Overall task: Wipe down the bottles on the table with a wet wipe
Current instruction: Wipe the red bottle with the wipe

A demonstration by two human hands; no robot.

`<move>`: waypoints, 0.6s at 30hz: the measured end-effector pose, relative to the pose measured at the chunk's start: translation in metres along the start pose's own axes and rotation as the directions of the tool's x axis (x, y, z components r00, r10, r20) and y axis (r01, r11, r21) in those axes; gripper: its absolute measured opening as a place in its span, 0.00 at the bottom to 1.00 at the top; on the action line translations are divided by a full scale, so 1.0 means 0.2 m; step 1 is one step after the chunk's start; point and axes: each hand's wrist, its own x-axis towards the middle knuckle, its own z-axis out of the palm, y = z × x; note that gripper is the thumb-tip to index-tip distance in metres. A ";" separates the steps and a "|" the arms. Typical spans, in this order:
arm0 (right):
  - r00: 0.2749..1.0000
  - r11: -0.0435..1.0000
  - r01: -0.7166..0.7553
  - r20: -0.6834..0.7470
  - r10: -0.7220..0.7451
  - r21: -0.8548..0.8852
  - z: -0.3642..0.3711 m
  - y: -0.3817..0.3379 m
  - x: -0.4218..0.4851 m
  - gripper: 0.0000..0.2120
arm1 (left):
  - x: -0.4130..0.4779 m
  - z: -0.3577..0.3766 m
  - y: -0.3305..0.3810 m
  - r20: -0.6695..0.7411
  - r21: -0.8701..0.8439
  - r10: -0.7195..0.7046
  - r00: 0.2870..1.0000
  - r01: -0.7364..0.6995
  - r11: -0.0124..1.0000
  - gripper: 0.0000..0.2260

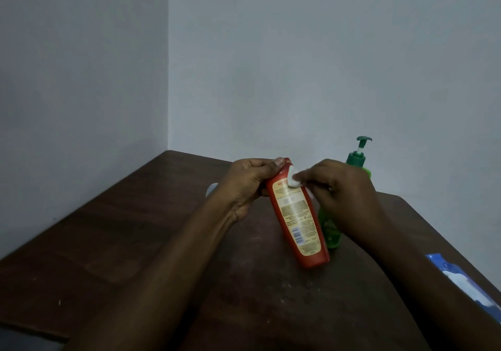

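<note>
A red bottle (297, 216) with a cream back label is held tilted above the table, its top end pointing away from me. My left hand (245, 185) grips its upper end, thumb along the top. My right hand (344, 196) pinches a small white wet wipe (293, 180) and presses it on the bottle's upper label. Behind my right hand stands a green pump bottle (356, 161), partly hidden by the hand and the red bottle.
The dark brown wooden table (135, 242) sits in a corner between two pale walls. A blue and white wipe packet (461, 280) lies at the right edge. A pale object (211, 189) shows just behind my left wrist.
</note>
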 end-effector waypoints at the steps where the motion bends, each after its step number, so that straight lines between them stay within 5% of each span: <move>1: 1.000 1.000 -0.007 -0.004 0.007 0.004 0.01 0.00 0.02 0.10 | 0.00 0.00 0.00 -0.008 -0.008 -0.006 1.000 0.006 1.000 0.13; 10: 0.975 0.991 0.113 0.199 -0.096 -0.078 -0.05 -0.02 -0.25 0.19 | 0.01 -0.03 0.02 -0.077 -0.067 -0.019 0.997 0.014 0.998 0.12; 18: 0.987 0.974 0.159 0.029 -0.156 -0.163 0.02 -0.03 -0.02 0.22 | 0.00 0.01 -0.01 0.019 -0.052 -0.003 1.000 0.004 0.999 0.12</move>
